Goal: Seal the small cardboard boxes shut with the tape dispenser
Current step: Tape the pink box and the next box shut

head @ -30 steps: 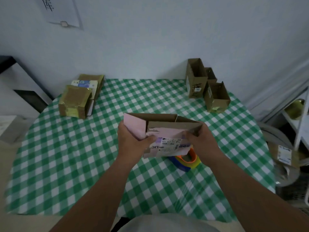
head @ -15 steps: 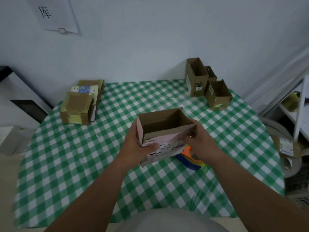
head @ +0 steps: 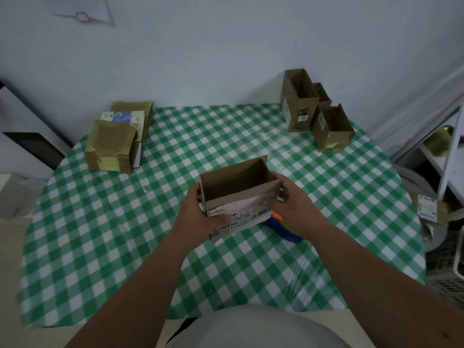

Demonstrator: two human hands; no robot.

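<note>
Cardboard box [head: 238, 187] open above the table [head: 155, 229].
Left hand [head: 203, 217] and right hand [head: 291, 204] grip its two ends.

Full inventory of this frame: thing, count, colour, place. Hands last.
held box: 1, brown with pink label, open top, table centre
tape dispenser: 1, blue and orange, mostly hidden behind held box
open boxes: 3, brown, far right
taped boxes: about 3, brown, far left, stacked
tablecloth: 1, green-white check
paper: 1, white, on wall
left hand: grips box's left end
right hand: grips box's right end
</note>
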